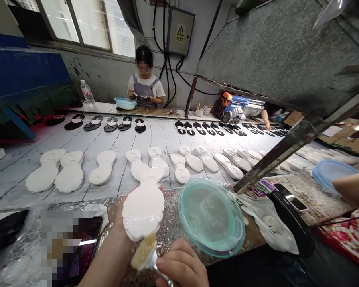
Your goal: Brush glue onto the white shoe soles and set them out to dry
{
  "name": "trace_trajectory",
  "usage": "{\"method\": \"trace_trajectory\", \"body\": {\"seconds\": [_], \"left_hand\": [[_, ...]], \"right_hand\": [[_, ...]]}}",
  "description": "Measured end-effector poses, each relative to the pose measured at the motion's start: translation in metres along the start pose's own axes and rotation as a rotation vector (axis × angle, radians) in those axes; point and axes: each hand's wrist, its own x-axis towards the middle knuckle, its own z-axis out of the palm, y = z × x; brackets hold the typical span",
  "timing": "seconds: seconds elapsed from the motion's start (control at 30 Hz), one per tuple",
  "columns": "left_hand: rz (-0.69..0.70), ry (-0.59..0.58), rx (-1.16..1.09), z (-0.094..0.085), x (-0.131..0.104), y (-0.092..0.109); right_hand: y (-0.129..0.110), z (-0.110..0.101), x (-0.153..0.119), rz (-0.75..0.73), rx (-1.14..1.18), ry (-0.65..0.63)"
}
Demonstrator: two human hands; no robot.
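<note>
My left hand (121, 228) holds up a white shoe sole (143, 209), its broad end toward me and its surface wet and shiny. Most of those fingers are hidden beneath it. Closed around the handle of a glue brush (145, 251) is my right hand (182, 265). The brush's pale yellowish bristles touch the sole's near edge. Just right of the sole stands a teal bowl (211, 217) of cloudy, slightly frothy liquid.
Past my hands, a pale conveyor belt (155, 137) carries several white soles (70, 171) and rows of black sole pieces (140, 125). A slanted metal post (275, 149) rises right of the bowl. A phone (80, 255) lies left. Across the belt sits a co-worker (145, 85).
</note>
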Motion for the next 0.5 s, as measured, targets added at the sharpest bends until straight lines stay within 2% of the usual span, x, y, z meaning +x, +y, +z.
{"method": "trace_trajectory", "body": {"seconds": [0.07, 0.13, 0.23, 0.4, 0.5], "left_hand": [[-0.091, 0.0, 0.027, 0.001, -0.002, 0.005], [-0.171, 0.011, 0.054, 0.0, -0.002, 0.009], [-0.216, 0.002, 0.026, -0.001, -0.003, 0.013], [-0.287, -0.074, -0.018, 0.001, -0.005, 0.008], [-0.326, -0.076, -0.013, 0.009, -0.01, 0.003]], "right_hand": [[0.0, 0.0, 0.009, 0.002, 0.107, -0.026], [0.0, -0.002, 0.015, 0.09, 0.165, 0.005], [0.003, -0.008, 0.018, 0.222, 0.257, 0.063], [0.01, -0.026, 0.021, 0.302, 0.382, -0.162], [0.01, -0.031, 0.026, 0.343, 0.413, -0.156]]}}
